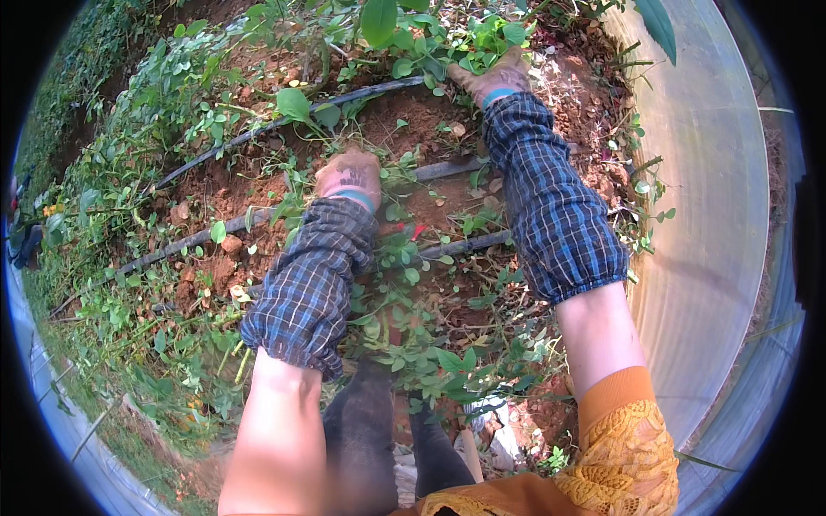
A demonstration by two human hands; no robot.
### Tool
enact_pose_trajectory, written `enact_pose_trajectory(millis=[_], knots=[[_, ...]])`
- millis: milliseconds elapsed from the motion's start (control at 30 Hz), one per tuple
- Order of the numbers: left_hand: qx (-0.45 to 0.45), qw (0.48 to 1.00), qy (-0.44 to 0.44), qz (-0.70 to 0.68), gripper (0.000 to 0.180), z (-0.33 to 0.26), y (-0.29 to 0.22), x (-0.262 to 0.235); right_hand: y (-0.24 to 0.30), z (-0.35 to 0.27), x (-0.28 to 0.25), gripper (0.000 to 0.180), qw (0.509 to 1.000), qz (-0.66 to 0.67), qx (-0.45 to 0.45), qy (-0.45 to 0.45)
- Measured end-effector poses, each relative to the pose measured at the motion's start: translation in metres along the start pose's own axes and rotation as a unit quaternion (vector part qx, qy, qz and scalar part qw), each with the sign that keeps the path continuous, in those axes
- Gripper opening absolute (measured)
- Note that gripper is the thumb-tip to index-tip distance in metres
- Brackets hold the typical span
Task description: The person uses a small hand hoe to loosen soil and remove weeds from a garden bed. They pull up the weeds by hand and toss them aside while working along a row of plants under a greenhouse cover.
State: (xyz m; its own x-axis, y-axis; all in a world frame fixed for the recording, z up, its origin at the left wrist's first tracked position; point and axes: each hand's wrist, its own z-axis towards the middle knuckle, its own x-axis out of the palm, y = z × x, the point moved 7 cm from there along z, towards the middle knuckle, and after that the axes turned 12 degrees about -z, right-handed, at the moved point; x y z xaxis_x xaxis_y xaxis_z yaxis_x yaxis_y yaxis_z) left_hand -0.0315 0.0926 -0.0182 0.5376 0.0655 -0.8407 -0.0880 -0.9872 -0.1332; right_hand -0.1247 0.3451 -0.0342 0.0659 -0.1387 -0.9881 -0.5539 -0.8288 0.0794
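Note:
Both my hands wear thin, soil-stained gloves, with blue plaid sleeve covers over the forearms. My left hand is low over the reddish soil, its fingers curled down and out of sight among small weeds. Farther away and to the right, my right hand is closed at a clump of bright green leafy weeds. Leaves partly cover its fingers, and the stems in its grip are hard to see.
Dark hoses run across the red soil. Thick greenery spreads along the left, and a pale plastic sheet rises along the right. Leafy stems stand near my dark boots. Cut stalks jut beside the sheet.

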Motion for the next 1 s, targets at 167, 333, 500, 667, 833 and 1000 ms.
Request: enact_pose_trajectory(millis=[167,333,500,667,833,1000], knots=[[-0.024,0.999,0.004,-0.025,0.028,0.009,0.009,0.014,0.033,0.006,-0.004,0.056,0.982,-0.049,-0.102,0.151],[-0.015,0.998,-0.028,-0.045,0.026,0.014,0.016,0.023,0.076,-0.118,0.002,0.026,0.873,0.003,-0.423,0.242],[0.052,0.988,-0.053,-0.134,0.024,0.010,0.016,0.014,0.061,-0.163,-0.014,0.033,0.870,0.055,-0.466,0.150],[-0.034,0.998,0.015,-0.040,0.027,0.007,0.011,0.014,0.043,-0.023,-0.005,0.068,0.975,0.060,-0.170,0.133],[-0.026,0.999,0.022,-0.040,0.027,0.005,0.008,0.007,0.088,-0.021,0.000,0.065,0.953,-0.068,-0.246,0.161],[-0.020,0.998,0.027,-0.055,0.029,0.006,0.008,0.006,0.107,-0.016,0.010,0.042,0.969,-0.069,-0.175,0.159]])
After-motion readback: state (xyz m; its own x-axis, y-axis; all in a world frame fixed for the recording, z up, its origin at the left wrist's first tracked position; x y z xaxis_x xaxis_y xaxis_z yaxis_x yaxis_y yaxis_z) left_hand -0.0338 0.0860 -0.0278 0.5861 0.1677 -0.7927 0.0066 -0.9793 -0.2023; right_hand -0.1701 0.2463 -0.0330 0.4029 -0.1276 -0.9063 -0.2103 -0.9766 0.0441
